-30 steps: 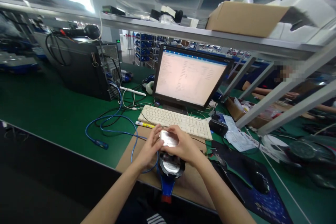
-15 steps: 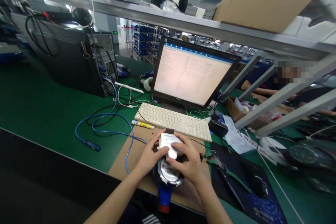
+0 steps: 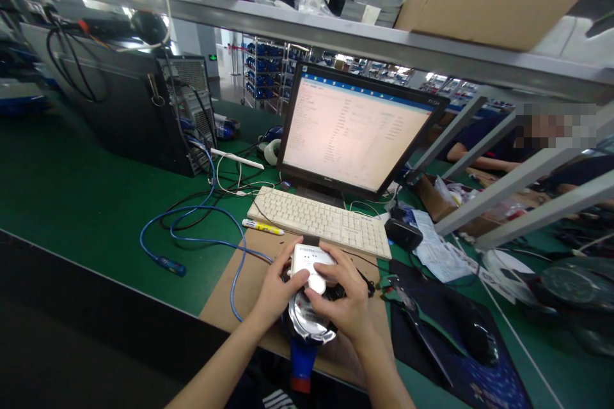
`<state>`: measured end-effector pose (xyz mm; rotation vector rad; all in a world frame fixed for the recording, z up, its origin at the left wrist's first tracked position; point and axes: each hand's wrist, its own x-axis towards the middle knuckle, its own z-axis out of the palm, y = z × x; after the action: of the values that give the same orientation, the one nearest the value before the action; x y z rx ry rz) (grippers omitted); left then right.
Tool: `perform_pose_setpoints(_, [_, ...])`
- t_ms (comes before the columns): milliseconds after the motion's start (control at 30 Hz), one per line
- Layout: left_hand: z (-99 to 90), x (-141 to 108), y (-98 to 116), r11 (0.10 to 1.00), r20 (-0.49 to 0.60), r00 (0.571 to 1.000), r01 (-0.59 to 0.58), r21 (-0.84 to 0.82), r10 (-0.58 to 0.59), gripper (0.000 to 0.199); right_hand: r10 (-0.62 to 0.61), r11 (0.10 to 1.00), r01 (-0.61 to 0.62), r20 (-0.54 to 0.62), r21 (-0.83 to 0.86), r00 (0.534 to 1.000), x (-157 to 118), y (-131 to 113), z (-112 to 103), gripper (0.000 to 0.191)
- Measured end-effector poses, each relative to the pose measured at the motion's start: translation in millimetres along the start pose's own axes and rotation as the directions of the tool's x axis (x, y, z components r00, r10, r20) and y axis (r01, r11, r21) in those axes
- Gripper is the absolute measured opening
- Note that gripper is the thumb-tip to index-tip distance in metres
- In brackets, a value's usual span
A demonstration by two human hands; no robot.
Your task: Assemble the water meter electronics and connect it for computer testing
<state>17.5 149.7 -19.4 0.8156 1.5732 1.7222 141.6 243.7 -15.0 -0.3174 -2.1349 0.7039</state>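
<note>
Both hands grip a white box-shaped device (image 3: pixel 307 259) with small dark marks and a round tab at its near side. My left hand (image 3: pixel 277 286) closes on its left side, thumb near the tab. From the right, my right hand (image 3: pixel 349 292) has fingers over the top and the thumb by the tab. Just beneath and nearer to me is a blue meter-like body (image 3: pixel 303 356) with a shiny round silver top (image 3: pixel 311 321) and a red end. Whether the device touches the silver top is hard to tell. Brown cardboard (image 3: pixel 254 281) lies beneath.
A cream keyboard (image 3: pixel 319 220) and a lit monitor (image 3: pixel 355 134) stand behind the hands. A yellow-and-white marker (image 3: pixel 263 227) and blue cable (image 3: pixel 206 241) lie left. On the right are a mouse (image 3: pixel 472 332), mouse pad and green-handled tool (image 3: pixel 407 307). A person sits beyond the shelf frame.
The camera view has shifted slightly, so most things appear a little farther right. Both hands keep the same hold on the white device.
</note>
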Motion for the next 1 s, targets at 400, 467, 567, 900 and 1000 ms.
perform_pose_setpoints(400, [1.5, -2, -8, 0.996, -0.008, 1.0, -0.019, -0.087, 0.018, 0.073, 0.019, 1.0, -0.019, -0.012, 0.017, 1.0, -1, 1, 4, 0.034])
perform_pose_setpoints(467, [3.1, -3, -9, 0.992, -0.022, 1.0, 0.001, -0.125, -0.004, 0.083, 0.015, 1.0, -0.014, -0.018, 0.019, 1.0, 0, 0, 4, 0.032])
perform_pose_setpoints(567, [4.5, -4, -9, 0.992, -0.03, 0.999, 0.008, -0.125, -0.012, 0.083, 0.011, 1.0, -0.011, -0.018, 0.012, 1.0, 0, -2, 3, 0.031])
perform_pose_setpoints(900, [4.1, -2, -12, 0.992, -0.041, 0.999, -0.025, -0.122, 0.02, 0.073, 0.011, 1.0, -0.011, -0.026, 0.011, 1.0, 0, -1, 3, 0.031])
perform_pose_setpoints(1000, [4.7, -3, -11, 0.992, -0.042, 0.999, -0.015, -0.124, 0.01, 0.07, 0.013, 1.0, -0.013, -0.028, 0.005, 1.0, 0, -2, 3, 0.03])
